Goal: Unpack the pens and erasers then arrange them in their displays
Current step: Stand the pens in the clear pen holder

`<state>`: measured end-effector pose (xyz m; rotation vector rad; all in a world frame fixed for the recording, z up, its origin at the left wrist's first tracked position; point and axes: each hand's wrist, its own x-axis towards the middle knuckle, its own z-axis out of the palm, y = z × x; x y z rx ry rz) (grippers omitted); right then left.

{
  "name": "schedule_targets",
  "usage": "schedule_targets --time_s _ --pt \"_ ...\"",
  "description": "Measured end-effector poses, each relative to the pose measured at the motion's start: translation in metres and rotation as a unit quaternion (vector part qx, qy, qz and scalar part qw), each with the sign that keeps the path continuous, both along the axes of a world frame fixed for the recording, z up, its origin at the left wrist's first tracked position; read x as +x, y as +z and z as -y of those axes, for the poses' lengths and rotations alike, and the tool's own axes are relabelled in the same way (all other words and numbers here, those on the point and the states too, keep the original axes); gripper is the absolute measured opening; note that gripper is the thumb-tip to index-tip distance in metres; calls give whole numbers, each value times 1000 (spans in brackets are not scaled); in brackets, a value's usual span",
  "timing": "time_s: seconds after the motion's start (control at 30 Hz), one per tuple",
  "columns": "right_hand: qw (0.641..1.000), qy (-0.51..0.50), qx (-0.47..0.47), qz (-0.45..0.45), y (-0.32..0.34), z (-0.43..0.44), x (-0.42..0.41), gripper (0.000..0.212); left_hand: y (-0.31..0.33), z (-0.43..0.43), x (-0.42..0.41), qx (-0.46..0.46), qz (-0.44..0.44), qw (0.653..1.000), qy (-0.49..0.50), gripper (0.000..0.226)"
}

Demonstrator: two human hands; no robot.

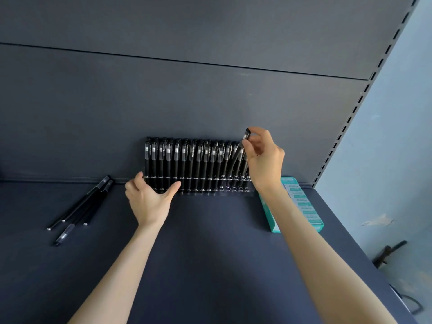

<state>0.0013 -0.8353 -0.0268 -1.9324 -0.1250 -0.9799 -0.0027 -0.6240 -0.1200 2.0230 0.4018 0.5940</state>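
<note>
A clear pen display [224,189] stands against the back panel of the dark shelf, filled with several upright black pens [184,160]. My right hand [264,160] pinches the cap end of one black pen [245,136] that leans over the display's right end. My left hand [149,199] grips the display's lower left corner, thumb in front. Several loose black pens [81,206] lie on the shelf at the left.
A teal and white box [301,202] lies on the shelf to the right of the display, partly behind my right forearm. A slotted upright [364,94] borders the shelf on the right, with a pale wall beyond.
</note>
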Motion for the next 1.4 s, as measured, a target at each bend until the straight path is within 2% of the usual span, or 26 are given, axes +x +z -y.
schedule_targets --time_s 0.2,0.5,0.8,1.03,1.2,1.3,1.4 --pt "1000 3 -12 4 -9 -3 11 22 -5 -6 4 30 -6 998 58 93" --pt "998 5 -57 5 -22 -7 16 22 -10 -14 14 -65 5 998 -21 93" --pt "994 8 -99 -48 -46 -12 18 23 -11 -14 14 -66 14 998 -7 87" --pt "989 -32 -127 -66 -44 -12 14 23 -11 -14 11 -58 3 998 -10 88" --pt "986 -24 -141 -80 -38 -10 3 26 -7 -17 8 -51 -18 998 -31 91" --pt "989 -24 -131 -63 -34 -11 -7 25 -6 -21 -1 -35 -18 999 -32 86" --pt "992 -18 -116 -54 -33 -16 -21 21 -4 -28 -13 -11 -17 999 -29 70"
